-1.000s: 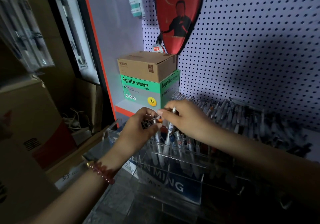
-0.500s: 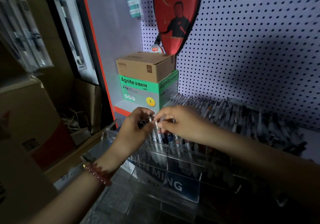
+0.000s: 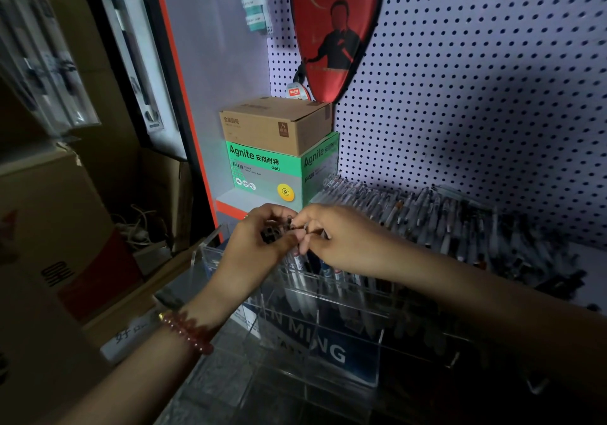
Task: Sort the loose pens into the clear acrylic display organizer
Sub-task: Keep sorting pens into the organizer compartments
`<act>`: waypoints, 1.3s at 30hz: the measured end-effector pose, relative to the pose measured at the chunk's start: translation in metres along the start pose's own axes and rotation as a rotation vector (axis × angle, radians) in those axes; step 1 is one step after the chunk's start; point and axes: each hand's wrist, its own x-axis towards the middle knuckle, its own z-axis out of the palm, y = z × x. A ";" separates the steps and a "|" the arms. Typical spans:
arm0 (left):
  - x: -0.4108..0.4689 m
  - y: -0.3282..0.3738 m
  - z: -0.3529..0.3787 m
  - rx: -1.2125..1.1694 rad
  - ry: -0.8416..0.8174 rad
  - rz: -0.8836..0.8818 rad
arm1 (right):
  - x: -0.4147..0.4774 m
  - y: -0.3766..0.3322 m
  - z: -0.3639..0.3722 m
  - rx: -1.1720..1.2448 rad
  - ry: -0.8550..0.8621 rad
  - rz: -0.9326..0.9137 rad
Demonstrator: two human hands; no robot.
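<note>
Surface: a grey speckled counter [image 3: 226, 378] at the bottom of the frame, quite dark.
Organizer: the clear acrylic organizer [image 3: 379, 339] stands on the counter, lower centre, with a blue label on its front.
Sorted pens: standing pens [image 3: 300, 265] fill its back compartments, just under the hands.
Left hand: the left hand [image 3: 253, 247], with a red bead bracelet [image 3: 187, 329] on its wrist, has its fingers curled round the loose pens [image 3: 272, 232], over the organizer's back left corner.
Right hand: the right hand [image 3: 341, 237] pinches the top of the same bunch with its fingertips; which pen, I cannot tell.
Behind: a long pen row [image 3: 427, 214] lies at centre right.
Boxes: a brown carton [image 3: 276, 126] sits on a green box [image 3: 262, 171], centre.
Wall: a white pegboard [image 3: 476, 80] holds a red racket cover [image 3: 335, 30], at top.
Room: cardboard boxes [image 3: 49, 214] are at the dim left.
</note>
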 end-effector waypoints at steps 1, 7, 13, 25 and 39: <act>0.001 0.000 -0.001 0.023 0.013 -0.003 | -0.002 -0.002 -0.002 0.010 -0.010 -0.005; 0.004 0.002 -0.003 0.119 0.051 -0.032 | 0.011 0.009 -0.053 0.121 0.171 0.068; 0.006 0.009 -0.006 0.087 0.083 -0.045 | 0.025 0.100 -0.093 -0.104 -0.247 0.267; 0.002 0.022 -0.004 0.096 0.074 0.084 | 0.055 0.144 -0.037 -0.848 -0.296 -0.144; 0.004 0.041 0.002 -0.260 0.026 0.140 | 0.028 0.014 -0.068 -0.635 0.322 -0.851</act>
